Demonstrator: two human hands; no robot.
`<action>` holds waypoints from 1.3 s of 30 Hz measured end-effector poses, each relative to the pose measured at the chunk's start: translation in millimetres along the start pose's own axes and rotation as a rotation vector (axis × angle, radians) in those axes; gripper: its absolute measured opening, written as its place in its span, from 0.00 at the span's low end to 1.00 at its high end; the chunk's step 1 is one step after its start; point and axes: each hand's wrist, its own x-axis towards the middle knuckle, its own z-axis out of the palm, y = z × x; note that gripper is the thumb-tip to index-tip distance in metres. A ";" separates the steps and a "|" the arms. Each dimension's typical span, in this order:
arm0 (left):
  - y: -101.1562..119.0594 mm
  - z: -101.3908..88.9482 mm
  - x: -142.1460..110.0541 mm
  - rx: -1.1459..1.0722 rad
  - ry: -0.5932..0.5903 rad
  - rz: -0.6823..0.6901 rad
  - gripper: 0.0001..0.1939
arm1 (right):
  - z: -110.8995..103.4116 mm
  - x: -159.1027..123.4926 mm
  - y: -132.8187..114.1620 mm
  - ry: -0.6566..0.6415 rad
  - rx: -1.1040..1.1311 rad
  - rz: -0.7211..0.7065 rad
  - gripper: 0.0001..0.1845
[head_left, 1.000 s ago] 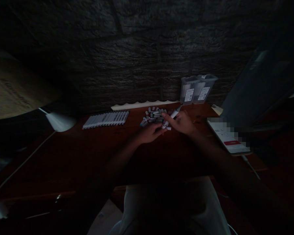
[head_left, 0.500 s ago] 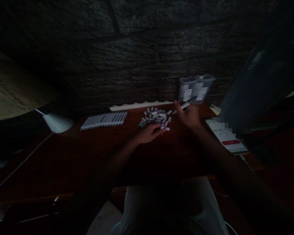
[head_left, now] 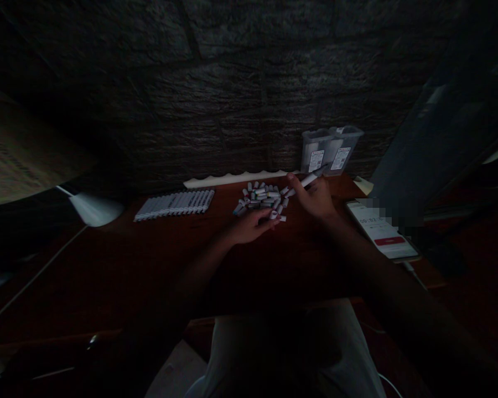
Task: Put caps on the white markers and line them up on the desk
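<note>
My right hand (head_left: 315, 198) is closed around a white marker (head_left: 309, 179), which slants with its lower end toward the pile of caps. In front of the pile, my left hand (head_left: 253, 225) pinches a small white marker cap (head_left: 273, 214) between thumb and fingers. Several loose marker caps (head_left: 261, 193), white with coloured ends, lie heaped just beyond the left hand. The lower end of the marker is close to the caps, apart from the cap in my left hand. Off to the left lies a row of white markers (head_left: 174, 204), side by side.
Two clear plastic cases (head_left: 331, 152) with labels stand against the brick wall. A phone (head_left: 382, 229) showing a timer lies on the right of the wooden table (head_left: 149, 265). A white lamp-like object (head_left: 95, 209) and its cable are at left. A wavy white strip (head_left: 232, 179) runs along the wall.
My right hand has moved slightly left with the marker, bringing its lower end nearer the caps. My left hand keeps its place and its cap has turned a little.
</note>
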 end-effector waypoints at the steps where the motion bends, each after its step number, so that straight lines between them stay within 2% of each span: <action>1: -0.9 0.6 0.3 -0.021 0.001 0.001 0.13 | 0.4 0.6 0.0 -0.010 0.037 0.011 0.26; 10: 2.4 0.5 0.3 -0.022 0.015 0.005 0.14 | 6.2 6.5 3.9 -0.075 0.316 0.143 0.18; 14: 5.4 -3.2 -1.6 0.090 0.154 0.006 0.16 | 4.1 1.6 0.8 -0.103 0.273 0.206 0.23; 18: 2.6 -7.9 -3.2 0.180 0.301 -0.028 0.20 | 1.6 -3.0 -3.5 -0.212 0.179 0.173 0.29; 20: 1.8 -9.3 -3.6 0.186 0.332 -0.025 0.20 | 1.7 -4.6 -4.6 -0.252 0.122 0.133 0.30; 24: 4.1 -10.4 -4.2 0.283 0.264 0.019 0.19 | 2.7 -6.6 -5.6 -0.281 0.041 0.040 0.28; 28: 7.5 -11.6 -4.7 0.372 0.198 0.031 0.18 | 3.2 -7.3 -6.0 -0.275 0.021 0.018 0.30; 35: 10.8 -14.8 -6.5 0.402 0.185 0.029 0.15 | 4.1 -6.9 -4.6 -0.273 -0.052 0.015 0.31; 39: 8.8 -23.1 -8.3 0.372 0.266 0.011 0.13 | 3.7 -4.9 -2.7 -0.253 -0.093 0.059 0.32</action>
